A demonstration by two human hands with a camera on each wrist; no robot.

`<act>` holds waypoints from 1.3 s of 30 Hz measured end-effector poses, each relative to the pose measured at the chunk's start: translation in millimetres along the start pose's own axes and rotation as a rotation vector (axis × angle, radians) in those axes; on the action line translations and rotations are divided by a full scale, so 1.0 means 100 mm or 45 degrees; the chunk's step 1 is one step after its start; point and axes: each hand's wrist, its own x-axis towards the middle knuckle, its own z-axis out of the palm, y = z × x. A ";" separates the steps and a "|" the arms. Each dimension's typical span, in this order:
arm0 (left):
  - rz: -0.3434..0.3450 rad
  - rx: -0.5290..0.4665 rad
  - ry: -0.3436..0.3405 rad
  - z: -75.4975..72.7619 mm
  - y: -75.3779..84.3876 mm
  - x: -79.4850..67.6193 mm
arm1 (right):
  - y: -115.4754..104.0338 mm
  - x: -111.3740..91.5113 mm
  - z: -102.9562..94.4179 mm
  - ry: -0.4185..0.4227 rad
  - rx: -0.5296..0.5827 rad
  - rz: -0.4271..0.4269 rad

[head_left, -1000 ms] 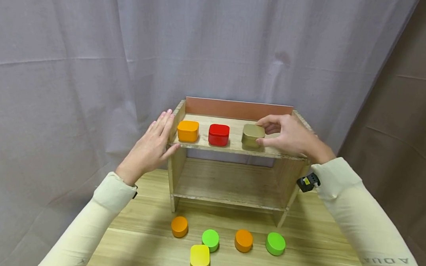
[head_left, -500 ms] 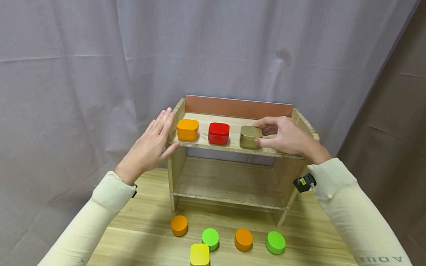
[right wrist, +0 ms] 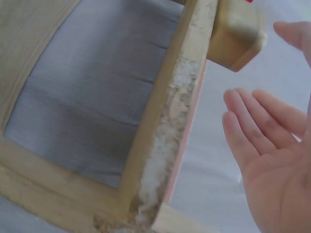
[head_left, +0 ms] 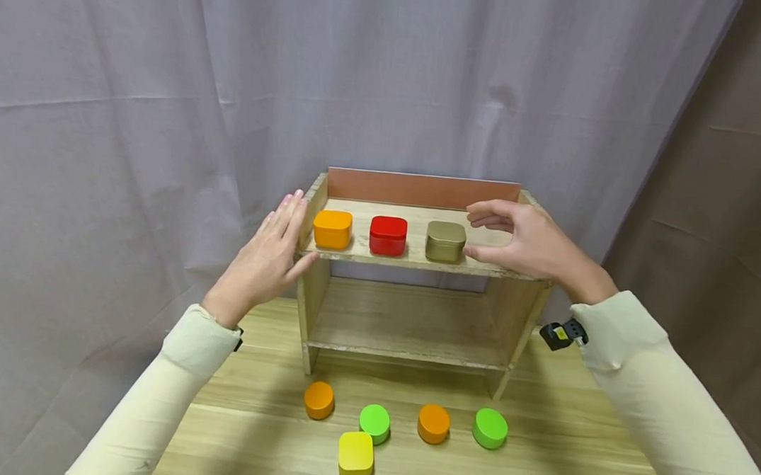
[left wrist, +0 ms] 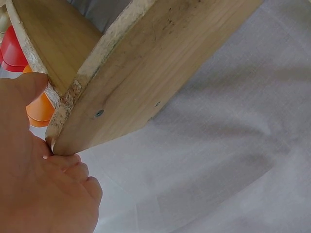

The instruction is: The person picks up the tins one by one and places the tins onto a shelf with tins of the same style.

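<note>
On the top board of a small wooden shelf (head_left: 407, 348) stand three square tins in a row: an orange tin (head_left: 332, 230), a red tin (head_left: 388, 236) and a gold tin (head_left: 445, 242). My left hand (head_left: 261, 261) lies against the shelf's left side, fingers straight, its thumb at the front edge of the top board. Beside the gold tin, to its right, is my right hand (head_left: 523, 240). Its thumb and fingers are spread apart and hold nothing. The right wrist view shows a gap between that hand and the gold tin (right wrist: 238, 34).
On the wooden table (head_left: 251, 430) before the shelf lie two round orange tins (head_left: 319, 400) (head_left: 433, 423), two round green tins (head_left: 374, 424) (head_left: 490, 428) and a square yellow tin (head_left: 355, 455). A reddish-brown strip (head_left: 421, 189) backs the top board. Grey curtain (head_left: 387, 75) hangs behind.
My right hand slid the gold tin slightly left, then let go of it and drew back to the right with its fingers parted. The left hand has stayed at the shelf's side.
</note>
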 end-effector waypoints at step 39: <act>-0.007 -0.032 -0.019 -0.02 0.01 -0.02 | 0.01 -1.18 1.17 -0.108 0.064 -0.388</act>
